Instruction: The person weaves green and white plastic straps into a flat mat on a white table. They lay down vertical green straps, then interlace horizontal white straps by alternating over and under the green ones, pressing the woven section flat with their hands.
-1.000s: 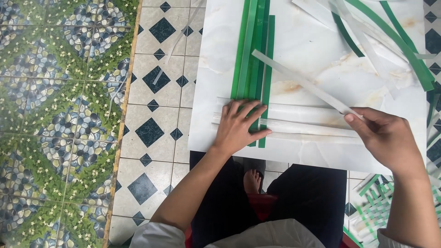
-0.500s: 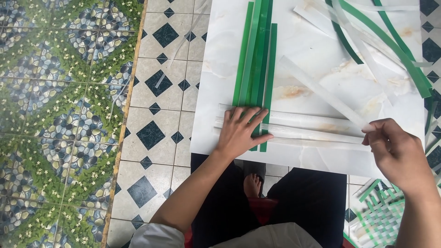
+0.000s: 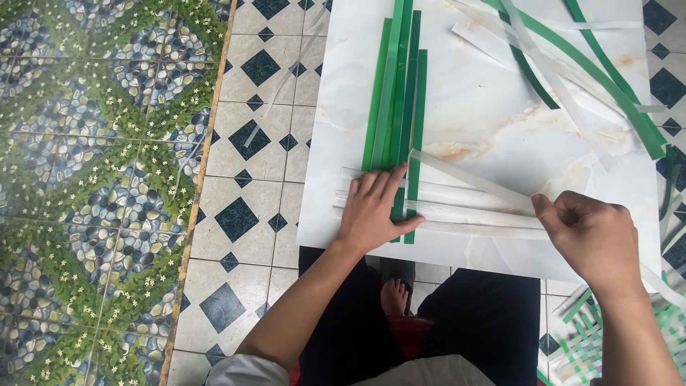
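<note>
While left hand (image 3: 373,212) presses, loose strips (image 3: 572,86) scattered

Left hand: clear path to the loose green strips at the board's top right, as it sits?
Probably not easily. The left hand presses flat on the crossed strips, and the loose green strips lie far across the board, past the right hand.

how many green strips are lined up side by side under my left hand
4 green strips run away from the person, their near ends under the left hand, woven through white strips. Overlaps may hide more.
</note>
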